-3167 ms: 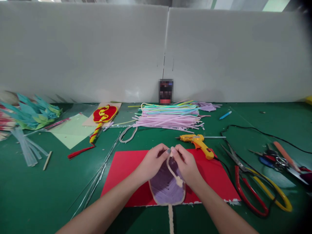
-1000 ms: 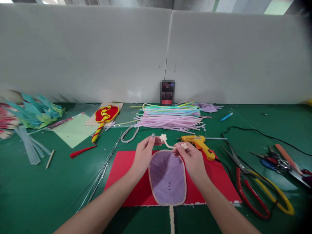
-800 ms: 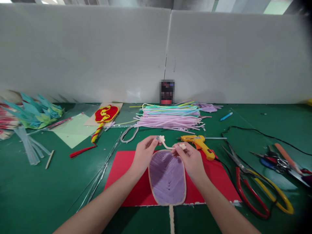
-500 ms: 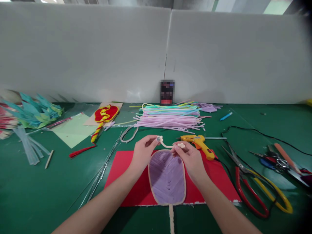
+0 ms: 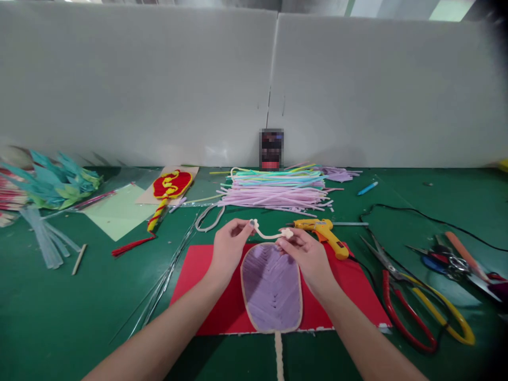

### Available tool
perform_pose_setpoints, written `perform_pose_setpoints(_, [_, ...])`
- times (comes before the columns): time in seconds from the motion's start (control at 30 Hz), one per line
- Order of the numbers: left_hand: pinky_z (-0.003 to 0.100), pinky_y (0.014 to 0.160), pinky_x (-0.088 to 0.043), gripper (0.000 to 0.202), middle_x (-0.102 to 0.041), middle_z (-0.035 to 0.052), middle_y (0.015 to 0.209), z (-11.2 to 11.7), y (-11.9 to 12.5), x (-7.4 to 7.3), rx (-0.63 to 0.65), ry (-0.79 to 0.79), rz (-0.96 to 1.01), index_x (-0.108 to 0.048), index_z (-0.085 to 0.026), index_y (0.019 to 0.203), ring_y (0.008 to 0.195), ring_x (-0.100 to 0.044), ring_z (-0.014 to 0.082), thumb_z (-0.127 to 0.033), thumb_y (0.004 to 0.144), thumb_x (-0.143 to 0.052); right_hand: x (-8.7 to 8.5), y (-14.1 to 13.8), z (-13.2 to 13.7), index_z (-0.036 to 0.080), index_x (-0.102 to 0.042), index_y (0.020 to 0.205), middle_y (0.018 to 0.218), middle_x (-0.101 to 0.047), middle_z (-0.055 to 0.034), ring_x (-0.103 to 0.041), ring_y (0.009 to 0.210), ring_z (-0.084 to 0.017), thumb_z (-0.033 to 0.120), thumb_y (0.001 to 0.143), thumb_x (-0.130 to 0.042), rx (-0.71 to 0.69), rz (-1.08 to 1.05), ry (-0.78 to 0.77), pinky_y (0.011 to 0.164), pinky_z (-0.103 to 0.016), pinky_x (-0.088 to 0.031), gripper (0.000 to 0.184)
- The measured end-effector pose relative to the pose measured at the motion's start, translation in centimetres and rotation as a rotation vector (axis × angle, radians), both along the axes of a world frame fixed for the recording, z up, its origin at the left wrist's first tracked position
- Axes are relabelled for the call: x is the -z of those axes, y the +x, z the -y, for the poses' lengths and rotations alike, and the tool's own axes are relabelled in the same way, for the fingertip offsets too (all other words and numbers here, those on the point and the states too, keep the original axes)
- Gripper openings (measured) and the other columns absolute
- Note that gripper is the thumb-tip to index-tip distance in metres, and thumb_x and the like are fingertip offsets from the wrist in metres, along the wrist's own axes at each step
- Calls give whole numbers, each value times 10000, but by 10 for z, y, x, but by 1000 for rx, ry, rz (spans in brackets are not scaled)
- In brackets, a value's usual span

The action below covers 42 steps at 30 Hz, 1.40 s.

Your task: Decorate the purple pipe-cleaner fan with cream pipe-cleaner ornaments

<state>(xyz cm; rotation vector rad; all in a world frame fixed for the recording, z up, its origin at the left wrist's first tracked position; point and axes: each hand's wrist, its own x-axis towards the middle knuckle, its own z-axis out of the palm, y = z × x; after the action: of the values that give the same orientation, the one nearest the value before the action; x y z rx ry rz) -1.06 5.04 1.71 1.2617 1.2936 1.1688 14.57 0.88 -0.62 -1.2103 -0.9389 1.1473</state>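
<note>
A purple fan-shaped piece [image 5: 271, 286] with a cream border and a cream handle lies on a red sheet [image 5: 194, 280]. Just above its top edge both hands pinch a cream pipe-cleaner strand [image 5: 270, 234] with a small flower at each end. My left hand [image 5: 228, 248] is closed on the left end. My right hand [image 5: 304, 253] is closed on the right end. The strand sags slightly between them, clear of the fan.
A yellow glue gun [image 5: 323, 233] lies right of the hands. Red and yellow scissors [image 5: 413, 307] and more tools sit further right. A heap of pastel pipe cleaners [image 5: 273, 190] lies behind. A red-and-yellow fan [image 5: 170, 186], wires [image 5: 162, 286] and paper leaves [image 5: 55, 180] lie left.
The strand lay across the fan's face with both hands at its top; the hands have since lifted it off and now hold it stretched sideways above the fan's top edge.
</note>
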Motion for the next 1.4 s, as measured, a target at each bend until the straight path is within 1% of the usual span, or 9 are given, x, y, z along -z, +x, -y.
perform_pose_setpoints(0.07, [251, 675, -454, 185, -644, 24, 675, 0, 0, 0, -3, -7, 0, -631, -143, 698, 680, -597, 146, -325, 683, -598, -1, 0, 0, 174, -629, 908, 753, -669, -26, -621, 656, -145, 345, 613, -713, 1, 13, 2, 609, -268, -519, 351])
perform_pose_setpoints(0.13, [244, 669, -453, 175, -637, 20, 664, 1, 1, -1, -3, -14, 4, -630, -143, 691, 673, -592, 141, -315, 681, -600, -1, 0, 1, 170, -632, 897, 733, -669, -33, -620, 654, -149, 376, 649, -680, 7, 10, -4, 599, -268, -516, 326])
perform_pose_setpoints(0.23, [243, 669, -455, 177, -634, 18, 660, 1, 1, -1, 10, -20, 14, -631, -143, 684, 669, -589, 138, -317, 679, -602, -2, 0, 0, 160, -637, 838, 689, -667, -46, -617, 624, -153, 442, 710, -608, 18, -24, -36, 584, -276, -508, 311])
perform_pose_setpoints(0.3, [247, 669, -461, 194, -638, 22, 674, 1, 1, 0, 28, -21, 28, -634, -143, 699, 672, -590, 141, -333, 681, -602, -1, 0, 0, 156, -638, 789, 670, -665, -46, -612, 602, -151, 462, 706, -607, 26, -49, -52, 578, -277, -502, 319])
perform_pose_setpoints(0.53, [253, 681, -472, 317, -644, 39, 731, 1, 1, 4, 70, -12, 84, -655, -137, 768, 685, -586, 145, -432, 736, -543, 0, 3, 0, 149, -631, 757, 636, -648, -38, -595, 554, -137, 463, 688, -626, 73, -48, -44, 551, -262, -487, 321])
perform_pose_setpoints(0.73, [235, 621, -454, 401, -620, 28, 644, 1, 3, 3, 59, -70, 166, -664, -119, 791, 604, -554, 121, -498, 706, -562, 0, 4, 1, 168, -625, 780, 638, -642, -20, -584, 547, -117, 425, 739, -590, 74, -33, -27, 531, -232, -469, 262])
perform_pose_setpoints(1.1, [211, 578, -426, 373, -584, 8, 600, 2, 3, 3, 64, -102, 199, -657, -127, 774, 570, -523, 101, -484, 704, -577, 0, 3, 1, 178, -633, 777, 632, -644, -9, -589, 555, -110, 436, 731, -598, 78, -25, -27, 548, -228, -480, 265])
perform_pose_setpoints(1.27, [195, 519, -373, 339, -519, -11, 545, 1, 2, 3, 109, -74, 144, -642, -128, 731, 522, -464, 86, -452, 744, -544, -2, 3, 1, 170, -634, 792, 627, -640, -13, -597, 569, -124, 447, 732, -591, 76, -7, -29, 556, -242, -492, 286])
perform_pose_setpoints(1.4, [188, 531, -361, 271, -509, -16, 550, 1, 2, 3, 149, -39, 75, -633, -136, 686, 537, -455, 83, -381, 760, -542, -4, 3, 2, 158, -635, 795, 632, -637, -25, -598, 571, -131, 450, 724, -597, 81, 1, -29, 555, -252, -500, 303])
